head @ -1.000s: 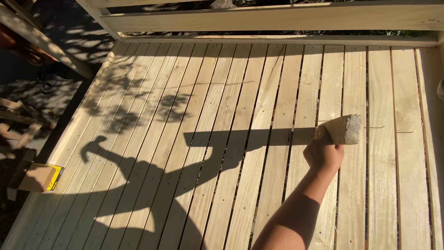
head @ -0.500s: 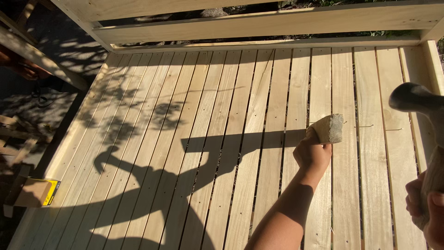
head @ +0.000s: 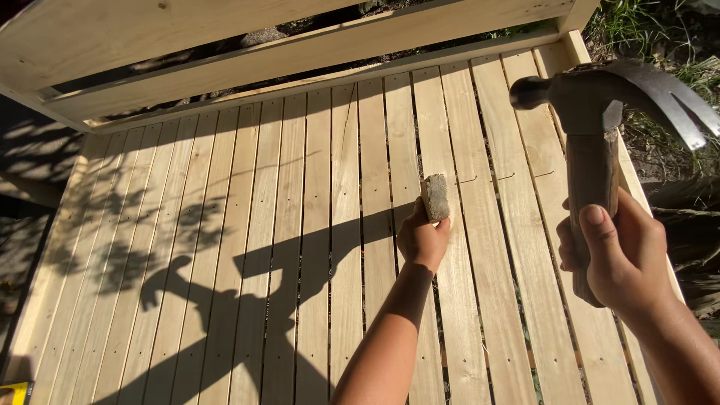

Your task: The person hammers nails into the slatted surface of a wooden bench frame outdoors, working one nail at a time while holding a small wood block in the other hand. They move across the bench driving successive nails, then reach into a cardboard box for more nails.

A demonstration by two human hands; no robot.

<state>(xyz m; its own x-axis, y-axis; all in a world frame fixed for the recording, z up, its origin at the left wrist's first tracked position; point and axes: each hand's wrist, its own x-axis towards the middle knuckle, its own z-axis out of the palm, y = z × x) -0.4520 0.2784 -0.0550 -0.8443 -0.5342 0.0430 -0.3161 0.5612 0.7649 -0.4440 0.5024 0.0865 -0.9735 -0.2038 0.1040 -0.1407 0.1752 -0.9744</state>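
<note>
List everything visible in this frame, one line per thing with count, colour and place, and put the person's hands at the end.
slatted deck: one, pale yellow wood, fills most of the view, with shadows across its left and middle.
rails: two long pale boards, along the far edge of the deck.
grass: green and dry patches, top right beyond the deck.
yellow object: one, bottom left corner, mostly cut off, kind unclear.
small block: one, grey-beige, standing on a slat at mid-deck, held from below.
claw hammer: one, dark metal head on a brown wooden handle, raised at the right.
left hand: one, gripping the small block.
right hand: one, wrapped around the hammer handle.
</note>
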